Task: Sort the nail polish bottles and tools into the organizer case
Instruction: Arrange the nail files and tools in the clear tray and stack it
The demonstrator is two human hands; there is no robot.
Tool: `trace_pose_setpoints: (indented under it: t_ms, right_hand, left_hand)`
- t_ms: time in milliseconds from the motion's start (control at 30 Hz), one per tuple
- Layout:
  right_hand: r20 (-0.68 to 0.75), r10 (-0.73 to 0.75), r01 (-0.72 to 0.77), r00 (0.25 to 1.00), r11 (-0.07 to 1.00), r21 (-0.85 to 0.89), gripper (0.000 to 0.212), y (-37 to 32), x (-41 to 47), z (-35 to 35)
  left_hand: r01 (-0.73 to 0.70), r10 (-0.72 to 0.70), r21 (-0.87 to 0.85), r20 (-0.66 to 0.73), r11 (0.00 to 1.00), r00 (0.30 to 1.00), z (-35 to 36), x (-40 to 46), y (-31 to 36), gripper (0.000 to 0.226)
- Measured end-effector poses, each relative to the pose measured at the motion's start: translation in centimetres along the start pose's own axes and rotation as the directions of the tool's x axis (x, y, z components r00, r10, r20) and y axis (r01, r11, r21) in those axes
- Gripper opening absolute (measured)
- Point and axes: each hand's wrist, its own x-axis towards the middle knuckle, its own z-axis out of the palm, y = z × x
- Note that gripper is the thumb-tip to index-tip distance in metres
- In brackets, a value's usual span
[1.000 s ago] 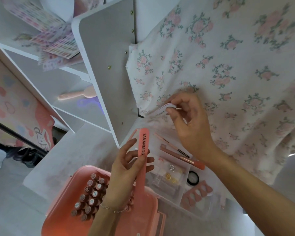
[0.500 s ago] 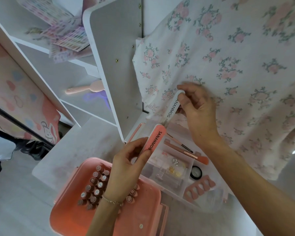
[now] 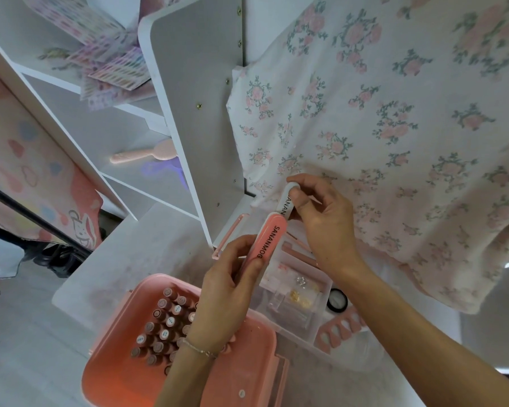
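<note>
My left hand (image 3: 227,292) grips a pink nail buffer (image 3: 265,239) marked SANANMOG, held upright above the case. My right hand (image 3: 325,221) pinches a white nail buffer (image 3: 287,199) by its top end, just behind the pink one; the two buffers overlap. Below my left wrist sits the pink organizer case (image 3: 112,368) with several nail polish bottles (image 3: 162,327) standing in it. A clear divided tray (image 3: 303,304) beside it holds small charms, pink brushes (image 3: 299,255), a round black pot (image 3: 338,301) and pink toe separators (image 3: 340,327).
A white shelf unit (image 3: 188,113) stands to the left with nail sticker sheets (image 3: 112,66) and a pink hairbrush (image 3: 147,152) on its shelves. A floral cloth (image 3: 394,127) covers the surface behind the tray. The white table edge (image 3: 71,289) drops to the floor at left.
My right hand lifted the white buffer off the cloth and brought it down toward the pink buffer. My left hand raised the pink buffer to meet it.
</note>
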Motion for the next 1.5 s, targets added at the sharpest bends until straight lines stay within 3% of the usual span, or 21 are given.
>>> trace_pose_setpoints:
  t_ms: [133,233,333,433,533,633,733,900,1167,1267,1367,1433,1500]
  right_hand:
    - [-0.007,0.029,-0.029,1.0,0.999,-0.015,0.02,0.1,0.0,-0.1]
    - [0.083,0.097,-0.085,0.992,0.987,-0.136,0.027,0.6,-0.4,0.0]
    - [0.169,0.102,-0.058,0.98,0.967,-0.248,0.031,1.3,-2.1,0.0]
    - [0.232,0.055,0.031,0.971,0.935,-0.353,0.023,2.2,-5.1,0.1]
    - [0.274,0.024,0.09,0.961,0.914,-0.396,0.013,3.0,-7.6,0.6]
    - [0.279,-0.018,0.145,0.96,0.886,-0.441,0.017,3.4,-8.8,1.3]
    - [0.267,-0.022,0.146,0.963,0.878,-0.455,0.012,3.5,-9.1,1.8]
    - [0.274,0.009,0.127,0.962,0.872,-0.474,0.006,3.7,-9.6,1.8]
    - [0.304,-0.027,0.198,0.952,0.811,-0.55,0.01,4.1,-10.7,0.1]
    - [0.305,0.001,0.155,0.952,0.859,-0.488,0.011,4.4,-10.6,-0.3]
    - [0.225,0.137,-0.044,0.965,0.926,-0.374,0.015,4.6,-10.6,-0.5]
    - [0.235,0.296,-0.197,0.926,0.909,-0.367,0.022,4.6,-10.5,-0.6]
    - [0.331,0.412,-0.32,0.849,0.899,-0.297,0.023,4.5,-10.2,-0.5]
  left_hand:
    - [-0.011,0.01,0.027,0.046,1.0,0.999,0.3,0.3,0.1,0.029]
    - [0.085,-0.081,-0.115,0.042,0.99,0.996,0.6,0.2,0.4,0.028]
    - [0.304,-0.329,-0.415,0.012,0.858,0.944,0.6,0.3,0.4,0.03]
    - [0.38,-0.468,-0.584,0.001,0.717,0.884,0.1,0.9,0.1,0.035]
    - [0.334,-0.472,-0.608,-0.076,0.721,0.878,-0.2,1.1,-0.6,0.035]
    - [0.263,-0.44,-0.617,-0.151,0.741,0.885,0.0,1.1,-0.8,0.026]
    - [0.244,-0.466,-0.697,-0.145,0.674,0.873,0.3,1.0,-1.0,0.014]
    - [0.188,-0.513,-0.815,-0.149,0.547,0.845,0.4,1.1,-1.0,0.017]
    - [0.107,-0.487,-0.853,-0.185,0.511,0.854,0.3,1.8,-1.0,0.012]
    - [0.119,-0.527,-0.856,-0.195,0.502,0.827,1.1,1.9,-0.9,0.009]
    - [0.081,-0.536,-0.877,-0.214,0.473,0.817,1.2,2.1,-1.0,0.008]
    - [0.048,-0.514,-0.884,-0.226,0.466,0.827,1.2,2.1,-1.0,0.008]
    - [0.021,-0.489,-0.881,-0.243,0.474,0.838,1.2,2.1,-0.9,0.008]
